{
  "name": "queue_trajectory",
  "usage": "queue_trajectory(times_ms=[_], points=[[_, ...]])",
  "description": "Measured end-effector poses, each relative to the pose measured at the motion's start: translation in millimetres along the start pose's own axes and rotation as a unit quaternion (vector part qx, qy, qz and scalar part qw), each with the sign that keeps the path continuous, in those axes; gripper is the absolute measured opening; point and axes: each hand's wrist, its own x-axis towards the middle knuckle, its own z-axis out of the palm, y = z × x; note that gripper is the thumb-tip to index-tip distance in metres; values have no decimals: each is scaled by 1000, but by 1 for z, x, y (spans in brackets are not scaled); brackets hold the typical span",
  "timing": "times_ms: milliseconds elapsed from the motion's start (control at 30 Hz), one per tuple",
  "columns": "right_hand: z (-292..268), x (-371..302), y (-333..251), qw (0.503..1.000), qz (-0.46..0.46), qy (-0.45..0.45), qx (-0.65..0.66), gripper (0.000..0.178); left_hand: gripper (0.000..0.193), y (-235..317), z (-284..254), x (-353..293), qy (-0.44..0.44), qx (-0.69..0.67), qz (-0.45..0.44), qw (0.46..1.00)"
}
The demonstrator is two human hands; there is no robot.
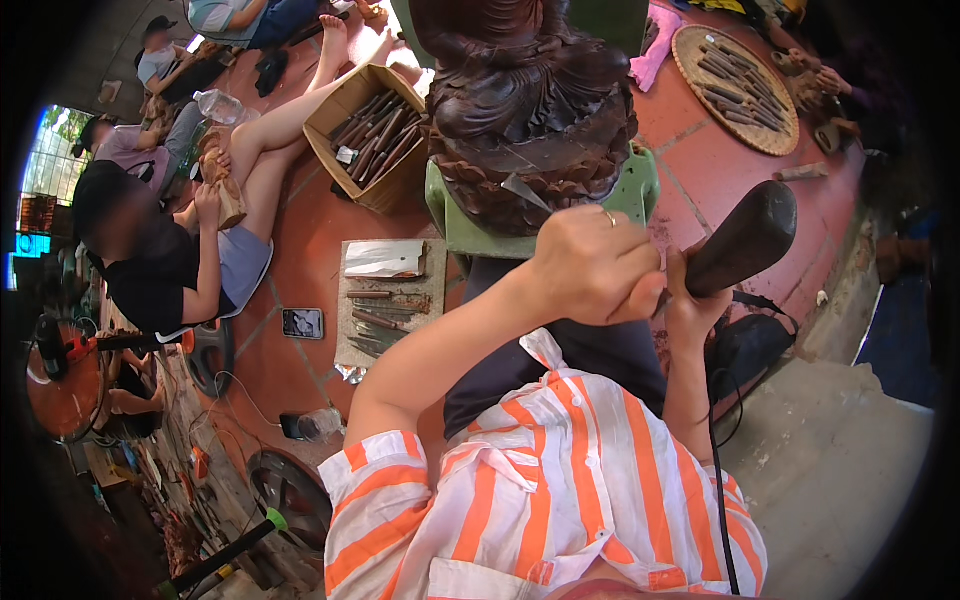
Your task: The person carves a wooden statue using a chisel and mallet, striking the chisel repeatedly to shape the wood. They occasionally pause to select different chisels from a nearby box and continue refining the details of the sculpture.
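Squarely before you sits the dark statue [530, 115], chisel and mallet in your hands.

From the left, a phone [303, 323] lies on the tiles, then a box [340, 106] full of tools and, nearer you, a mat [433, 275] with more laid out; the statue rests on a green stool [480, 238]. Your left hand [598, 262] is closed in a fist around the chisel [526, 193], its blade slanting toward the carved base, though whether it touches is hard to tell. Your right hand [695, 308] wraps the mallet [748, 238], its thick head raised; beyond lies a round tray [688, 62] of tools.
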Motion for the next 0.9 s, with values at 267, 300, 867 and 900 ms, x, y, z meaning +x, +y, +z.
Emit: queue_trajectory(times_ms=[267,300,867,900], points=[[1,5,-16,1000,-8,18,-20,13,27,-28,-5,20,-14,-39,-99,994],[1,6,-21,999,-17,14,-25,13,28,-30,-7,22,-9,-46,-108,993],[13,20,-28,965,-222,-14,-141,11,29,-36,-15,23,-5,-108,-117,987],[12,21,-25,937,-255,-10,-238,12,28,-35,-15,22,-9,-96,-114,989]])
